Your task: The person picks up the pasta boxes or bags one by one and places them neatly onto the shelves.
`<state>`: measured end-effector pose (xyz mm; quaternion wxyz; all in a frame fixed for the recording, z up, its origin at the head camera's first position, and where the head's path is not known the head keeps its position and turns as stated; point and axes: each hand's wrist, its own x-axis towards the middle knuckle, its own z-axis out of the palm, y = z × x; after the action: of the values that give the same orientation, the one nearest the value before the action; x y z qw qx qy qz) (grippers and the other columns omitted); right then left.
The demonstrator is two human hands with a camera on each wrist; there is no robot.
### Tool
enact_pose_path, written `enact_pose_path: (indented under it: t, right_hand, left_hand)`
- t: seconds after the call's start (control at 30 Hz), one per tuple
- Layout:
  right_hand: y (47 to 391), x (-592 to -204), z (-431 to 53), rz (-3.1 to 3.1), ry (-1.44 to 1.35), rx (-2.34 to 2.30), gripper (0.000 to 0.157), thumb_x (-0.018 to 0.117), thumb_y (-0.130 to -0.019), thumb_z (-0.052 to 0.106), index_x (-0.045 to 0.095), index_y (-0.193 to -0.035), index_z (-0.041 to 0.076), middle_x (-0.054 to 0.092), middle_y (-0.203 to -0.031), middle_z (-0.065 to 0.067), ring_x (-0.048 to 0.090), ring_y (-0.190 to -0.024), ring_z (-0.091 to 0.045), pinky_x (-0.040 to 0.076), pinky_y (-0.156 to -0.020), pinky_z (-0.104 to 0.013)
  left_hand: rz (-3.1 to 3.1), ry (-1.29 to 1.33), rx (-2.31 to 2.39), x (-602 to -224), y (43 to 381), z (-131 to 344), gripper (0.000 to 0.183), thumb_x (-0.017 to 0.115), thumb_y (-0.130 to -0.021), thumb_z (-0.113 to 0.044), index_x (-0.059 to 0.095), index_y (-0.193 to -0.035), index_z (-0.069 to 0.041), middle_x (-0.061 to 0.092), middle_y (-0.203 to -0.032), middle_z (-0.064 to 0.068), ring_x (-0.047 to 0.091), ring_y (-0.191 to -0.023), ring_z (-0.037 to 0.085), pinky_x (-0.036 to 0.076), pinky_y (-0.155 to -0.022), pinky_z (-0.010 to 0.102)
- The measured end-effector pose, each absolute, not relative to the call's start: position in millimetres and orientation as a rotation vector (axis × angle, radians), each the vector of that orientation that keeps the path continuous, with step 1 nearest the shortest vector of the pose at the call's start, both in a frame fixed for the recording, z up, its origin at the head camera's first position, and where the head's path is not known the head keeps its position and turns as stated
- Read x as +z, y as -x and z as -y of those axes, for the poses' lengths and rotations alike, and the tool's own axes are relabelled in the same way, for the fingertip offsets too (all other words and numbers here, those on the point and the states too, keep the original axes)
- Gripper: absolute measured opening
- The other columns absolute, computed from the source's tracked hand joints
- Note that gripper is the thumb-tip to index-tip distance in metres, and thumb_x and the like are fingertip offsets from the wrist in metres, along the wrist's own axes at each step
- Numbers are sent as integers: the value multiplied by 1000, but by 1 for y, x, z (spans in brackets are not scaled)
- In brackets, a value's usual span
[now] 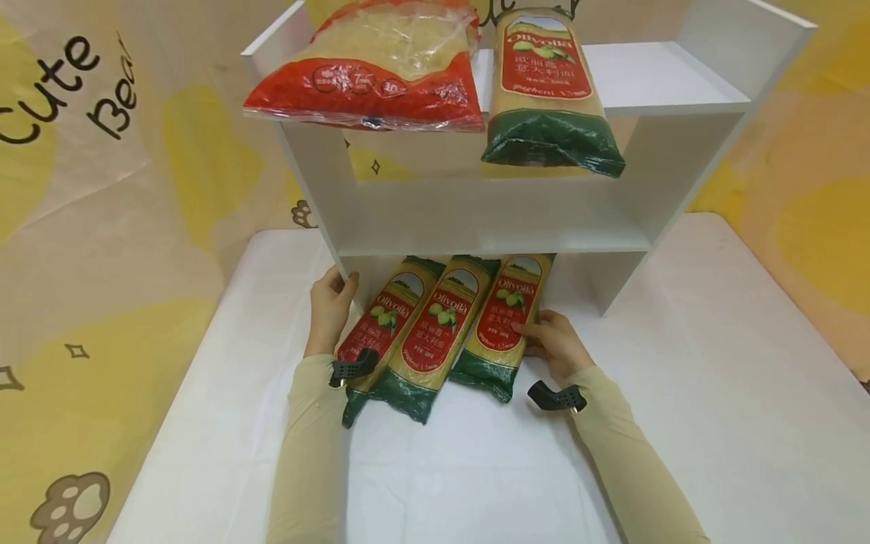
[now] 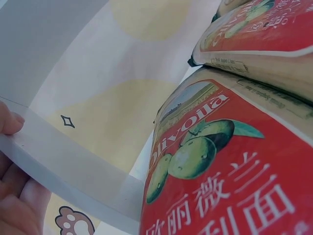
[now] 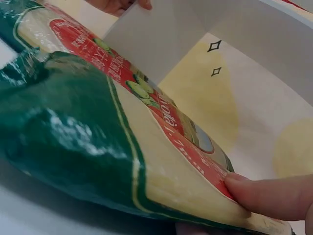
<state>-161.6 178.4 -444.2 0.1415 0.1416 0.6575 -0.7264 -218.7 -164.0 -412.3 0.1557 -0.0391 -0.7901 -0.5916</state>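
Observation:
Three packs of Olivoilà spaghetti lie slanted side by side under the shelf's lower board. My right hand (image 1: 559,344) pinches the edge of the right spaghetti pack (image 1: 506,317), thumb on top and fingers beneath, as the right wrist view shows its green end (image 3: 73,127) close up. The middle spaghetti pack (image 1: 435,340) and the left spaghetti pack (image 1: 387,321) lie beside it. My left hand (image 1: 331,306) grips the front edge of the white shelf's left side panel (image 2: 73,181), thumb on one face and fingers on the other.
The white shelf unit (image 1: 489,219) stands on a white-covered table (image 1: 448,483). A red-and-clear bag (image 1: 381,68) of pale yellow food and another spaghetti pack (image 1: 550,91) lie on its upper board, overhanging the front. A patterned yellow cloth (image 1: 136,211) hangs behind.

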Motion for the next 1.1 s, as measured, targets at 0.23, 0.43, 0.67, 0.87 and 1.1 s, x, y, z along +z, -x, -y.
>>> enact_pose_path:
  t: [0.23, 0.43, 0.67, 0.87, 1.1]
  right_hand:
    - [154, -443, -181, -1852, -392, -2080, 49, 64, -88, 9, 41, -125, -14, 66, -87, -7, 66, -73, -15, 55, -68, -28]
    - [151, -444, -174, -1917, -364, -2029, 52, 66, -88, 19, 45, -125, -12, 68, -90, -7, 67, -75, -15, 55, -69, -27]
    - [150, -447, -165, -2164, -351, -1871, 54, 67, -87, 24, 47, -126, -8, 62, -108, -17, 61, -83, -13, 50, -73, -23]
    - [150, -450, -167, -2136, -383, -1911, 51, 67, -87, 19, 48, -125, -9, 62, -109, -18, 61, -83, -13, 50, -74, -23]
    - [150, -447, -171, -1950, -419, -2013, 51, 69, -85, 15, 48, -125, -8, 64, -104, -12, 63, -84, -14, 51, -77, -26]
  left_hand:
    - [2270, 109, -1675, -414, 220, 163, 29, 52, -95, -6, 59, -118, 9, 60, -113, 31, 60, -105, 37, 49, -86, 41]
    - [2255, 109, -1703, -413, 219, 162, 28, 53, -94, -6, 59, -117, 10, 61, -112, 31, 59, -104, 39, 47, -78, 21]
    - [2268, 102, -1671, -413, 220, 163, 29, 52, -95, -7, 59, -119, 9, 60, -115, 30, 60, -106, 35, 49, -86, 39]
    - [2251, 126, -1684, -414, 221, 163, 29, 52, -94, -6, 59, -118, 9, 59, -115, 31, 59, -107, 38, 47, -89, 48]
    - [2246, 131, -1678, -415, 221, 163, 29, 51, -94, -6, 59, -118, 9, 59, -114, 32, 58, -107, 41, 46, -88, 49]
